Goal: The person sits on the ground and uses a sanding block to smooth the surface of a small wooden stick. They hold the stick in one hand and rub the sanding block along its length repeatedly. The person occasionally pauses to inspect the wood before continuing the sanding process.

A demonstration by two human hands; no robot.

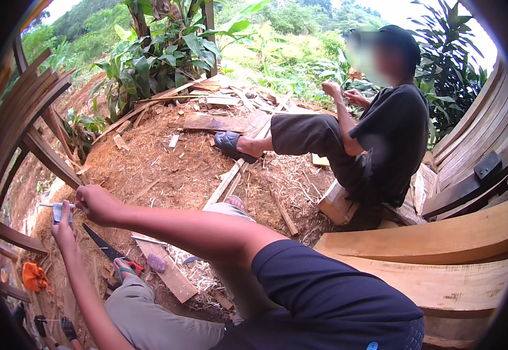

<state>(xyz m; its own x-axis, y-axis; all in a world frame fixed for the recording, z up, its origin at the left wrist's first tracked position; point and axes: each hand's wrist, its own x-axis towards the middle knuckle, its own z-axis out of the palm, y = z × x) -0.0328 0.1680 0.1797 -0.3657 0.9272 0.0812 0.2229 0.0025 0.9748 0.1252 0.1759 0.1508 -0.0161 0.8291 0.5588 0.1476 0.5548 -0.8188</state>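
Note:
Both my arms reach out to the far left. My left hand [63,228] is closed round a small pale-blue, flat piece [62,212] that looks folded or wrapped. A thin whitish stick [46,205] passes through or behind this piece and juts out to its left. Beside it, my right hand [97,205] is a closed fist at the stick's right end and seems to grip it; the fingertips are hidden. Below the hands a handsaw [103,242] with a dark blade and red handle lies on the ground by my sandalled foot.
A plank [169,277] with a purplish stone [156,263] lies among pale shavings. An orange cloth [35,277] is at the left, near curved boards [17,128]. Across from me a person [394,128] sits on a wooden block [337,203]. Large planks [429,233] fill the right.

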